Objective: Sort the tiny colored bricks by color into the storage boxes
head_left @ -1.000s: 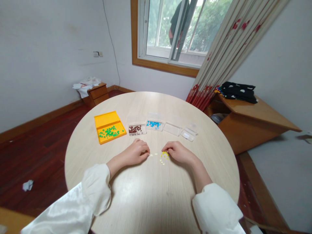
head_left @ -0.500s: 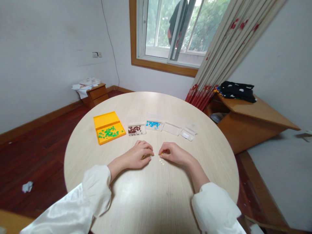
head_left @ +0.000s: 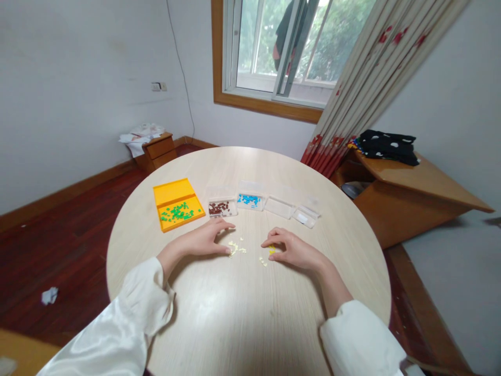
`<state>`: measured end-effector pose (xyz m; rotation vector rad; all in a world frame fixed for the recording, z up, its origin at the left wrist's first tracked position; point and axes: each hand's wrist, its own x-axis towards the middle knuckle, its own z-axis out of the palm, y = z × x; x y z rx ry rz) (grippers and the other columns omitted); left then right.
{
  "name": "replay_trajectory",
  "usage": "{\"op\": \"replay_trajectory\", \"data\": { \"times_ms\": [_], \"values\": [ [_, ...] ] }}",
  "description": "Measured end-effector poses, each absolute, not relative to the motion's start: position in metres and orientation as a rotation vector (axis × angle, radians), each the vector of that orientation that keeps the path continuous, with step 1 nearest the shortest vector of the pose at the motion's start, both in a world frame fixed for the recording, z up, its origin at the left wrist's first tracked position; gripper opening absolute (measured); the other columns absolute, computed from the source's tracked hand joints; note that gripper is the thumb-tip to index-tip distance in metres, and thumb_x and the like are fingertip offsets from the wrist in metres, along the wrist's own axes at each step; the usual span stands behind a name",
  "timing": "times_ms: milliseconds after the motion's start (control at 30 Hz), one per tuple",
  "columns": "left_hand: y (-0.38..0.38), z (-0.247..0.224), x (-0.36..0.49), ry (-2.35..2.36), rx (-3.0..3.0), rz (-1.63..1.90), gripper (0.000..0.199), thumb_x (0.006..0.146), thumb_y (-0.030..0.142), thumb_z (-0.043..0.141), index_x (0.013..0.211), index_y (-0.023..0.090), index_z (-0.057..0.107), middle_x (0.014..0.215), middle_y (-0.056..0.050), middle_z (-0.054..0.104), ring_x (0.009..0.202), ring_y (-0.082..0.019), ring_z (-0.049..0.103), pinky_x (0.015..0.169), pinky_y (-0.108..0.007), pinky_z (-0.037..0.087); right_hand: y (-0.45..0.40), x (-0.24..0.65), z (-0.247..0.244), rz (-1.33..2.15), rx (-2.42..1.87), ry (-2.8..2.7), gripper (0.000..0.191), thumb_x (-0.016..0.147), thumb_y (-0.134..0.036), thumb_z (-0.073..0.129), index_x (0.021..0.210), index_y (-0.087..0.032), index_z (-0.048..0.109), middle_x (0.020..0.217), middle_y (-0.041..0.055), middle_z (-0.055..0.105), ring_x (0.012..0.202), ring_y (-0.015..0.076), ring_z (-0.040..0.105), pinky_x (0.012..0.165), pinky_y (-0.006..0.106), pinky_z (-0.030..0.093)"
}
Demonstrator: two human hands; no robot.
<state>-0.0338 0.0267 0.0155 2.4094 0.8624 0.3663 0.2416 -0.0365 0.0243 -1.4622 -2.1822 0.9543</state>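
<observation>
My left hand [head_left: 205,237] is open, thumb and fingers spread, at the left edge of a loose group of small cream pieces [head_left: 236,248] on the table. The thumb tip is beside these pieces. To the right, my right hand [head_left: 291,248] hovers low with its thumb and fingers apart. Small yellow pieces [head_left: 272,250] lie in the gap between them, apparently on the tabletop. A few more cream pieces [head_left: 263,261] lie just left of the right thumb.
Behind my hands stand an open yellow case [head_left: 181,227] with green pieces, a clear box [head_left: 223,215] with brown pieces and a clear box [head_left: 250,209] with blue pieces. Farther right are two clear boxes [head_left: 278,207]. The round table [head_left: 235,324] has a curved edge.
Both hands have moved apart and their fingers have spread. The cream and yellow pieces between and under them now show. The view has shifted slightly.
</observation>
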Motion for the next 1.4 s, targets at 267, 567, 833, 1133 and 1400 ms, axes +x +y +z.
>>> {"op": "replay_trajectory", "data": {
  "times_ms": [267, 567, 833, 1133, 1400],
  "values": [
    [0.019, 0.012, -0.021, 0.792, 2.409, 0.253, 0.036, 0.077, 0.026, 0.062, 0.113, 0.018, 0.057, 0.102, -0.006, 0.056, 0.092, -0.018, 0.055, 0.084, -0.031, 0.045, -0.036, 0.258, 0.019, 0.9, -1.518, -2.049, 0.012, 0.073, -0.021, 0.062, 0.083, -0.017, 0.069, 0.085, 0.0047, 0.061, 0.075, 0.0145, 0.054, 0.072, 0.029, 0.043],
    [0.015, 0.006, -0.01, 0.82, 2.321, 0.542, 0.02, 0.084, 0.025, 0.05, 0.098, 0.016, 0.061, 0.09, -0.006, 0.059, 0.078, -0.015, 0.055, 0.073, -0.029, 0.046, -0.016, 0.267, -0.011, 0.185, -1.671, -1.858, 0.031, 0.084, -0.027, 0.047, 0.109, -0.017, 0.062, 0.108, 0.0128, 0.058, 0.104, 0.0248, 0.052, 0.092, 0.044, 0.038],
    [0.038, -0.006, -0.022, 1.262, 2.357, 0.944, 0.017, 0.084, 0.019, 0.046, 0.087, 0.016, 0.062, 0.092, -0.008, 0.058, 0.09, -0.021, 0.054, 0.083, -0.037, 0.044, -0.007, 0.259, -0.024, -0.015, -1.849, -1.913, 0.043, 0.089, -0.028, 0.039, 0.13, -0.02, 0.047, 0.134, 0.0164, 0.047, 0.125, 0.0296, 0.04, 0.099, 0.054, 0.025],
    [0.053, -0.014, -0.034, 1.585, 2.409, 0.852, 0.02, 0.082, 0.025, 0.054, 0.097, 0.019, 0.065, 0.098, -0.009, 0.06, 0.096, -0.026, 0.051, 0.084, -0.042, 0.039, -0.007, 0.258, -0.022, 0.039, -1.777, -1.954, 0.041, 0.087, -0.024, 0.039, 0.127, -0.017, 0.047, 0.128, 0.0145, 0.054, 0.123, 0.0262, 0.045, 0.102, 0.05, 0.027],
    [0.066, -0.022, -0.039, 1.584, 2.393, 0.912, 0.017, 0.083, 0.024, 0.051, 0.084, 0.017, 0.066, 0.091, -0.008, 0.06, 0.091, -0.023, 0.052, 0.083, -0.038, 0.042, -0.001, 0.264, -0.03, 0.088, -1.656, -1.966, 0.043, 0.084, -0.027, 0.044, 0.125, -0.016, 0.048, 0.127, 0.0162, 0.054, 0.124, 0.0276, 0.044, 0.103, 0.05, 0.032]
  ]
}}
